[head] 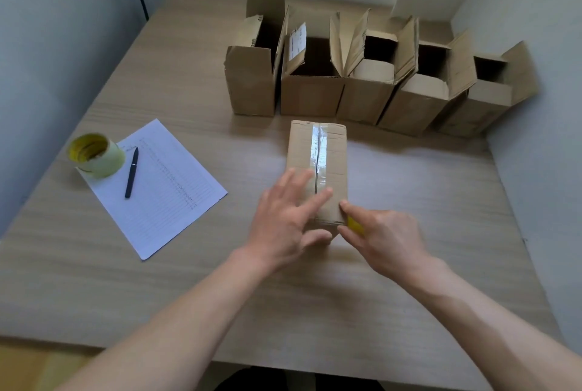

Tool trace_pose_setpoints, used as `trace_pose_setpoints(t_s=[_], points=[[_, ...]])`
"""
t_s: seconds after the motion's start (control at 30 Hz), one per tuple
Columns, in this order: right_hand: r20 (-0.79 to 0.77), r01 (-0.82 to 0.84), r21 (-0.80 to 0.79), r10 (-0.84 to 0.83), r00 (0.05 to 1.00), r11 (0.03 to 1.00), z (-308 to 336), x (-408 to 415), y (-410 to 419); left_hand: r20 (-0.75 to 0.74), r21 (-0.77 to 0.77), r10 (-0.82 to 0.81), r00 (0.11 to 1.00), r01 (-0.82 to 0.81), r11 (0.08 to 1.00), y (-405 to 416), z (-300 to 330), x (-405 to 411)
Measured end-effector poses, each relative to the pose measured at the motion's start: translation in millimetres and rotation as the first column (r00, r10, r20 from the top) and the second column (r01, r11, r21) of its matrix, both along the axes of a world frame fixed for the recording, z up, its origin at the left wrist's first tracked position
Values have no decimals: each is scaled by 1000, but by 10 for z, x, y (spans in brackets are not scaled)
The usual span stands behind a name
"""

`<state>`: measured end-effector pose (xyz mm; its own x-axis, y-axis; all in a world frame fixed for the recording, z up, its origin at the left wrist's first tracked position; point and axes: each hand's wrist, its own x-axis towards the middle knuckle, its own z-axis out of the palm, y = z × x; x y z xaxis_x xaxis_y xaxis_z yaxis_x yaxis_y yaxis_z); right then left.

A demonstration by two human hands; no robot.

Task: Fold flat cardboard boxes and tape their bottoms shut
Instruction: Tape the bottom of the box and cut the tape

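A small cardboard box (333, 151) stands bottom-up in the middle of the table, with a strip of clear tape (316, 145) along its centre seam. My left hand (285, 217) lies flat on the near end of the box, fingers spread over the tape, thumb against the near side. My right hand (384, 239) touches the box's near right corner with a fingertip and holds a small yellow object (355, 225) in its palm. A roll of tape (96, 154) with a yellow core sits at the far left.
Several folded boxes (315, 94) with open top flaps stand in a row at the back of the table (220, 296). A lined sheet of paper (170, 189) with a black pen (131, 173) lies at the left. Walls close in on the left, back and right.
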<state>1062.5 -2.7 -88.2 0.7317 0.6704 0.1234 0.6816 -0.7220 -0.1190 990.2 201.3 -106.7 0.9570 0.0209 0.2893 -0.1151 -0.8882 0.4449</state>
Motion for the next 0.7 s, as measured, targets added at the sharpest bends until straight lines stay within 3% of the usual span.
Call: trace_pose_setpoints(t_s=[0.07, 0.2, 0.3, 0.37, 0.47, 0.53, 0.6, 0.7], points=[[39, -14, 33, 13, 999, 999, -37, -14, -5, -108, 57, -110, 988, 116, 992, 29, -57, 87], [203, -64, 151, 32, 979, 986, -166, -17, -4, -61, 54, -188, 980, 192, 980, 158, -138, 136], [227, -73, 188, 29, 973, 979, -213, -3, -22, -77, 25, -231, 970, 233, 972, 271, -88, 174], [187, -66, 194, 29, 982, 979, -203, 27, -40, -89, 98, -234, 968, 242, 965, 331, -28, 191], [-105, -43, 192, 64, 992, 980, -128, 75, -106, -59, 279, -293, 954, 298, 913, 267, 124, 236], [-314, -32, 171, 85, 946, 985, -87, 119, -184, -83, 320, -376, 923, 382, 867, 118, 263, 313], [-537, 47, 178, 57, 842, 983, -48, 165, -262, -166, 293, -421, 892, 452, 842, -19, 390, 419], [-809, 221, 221, 51, 586, 950, -29, 196, -396, -399, 236, -405, 823, 519, 822, -69, 471, 606]])
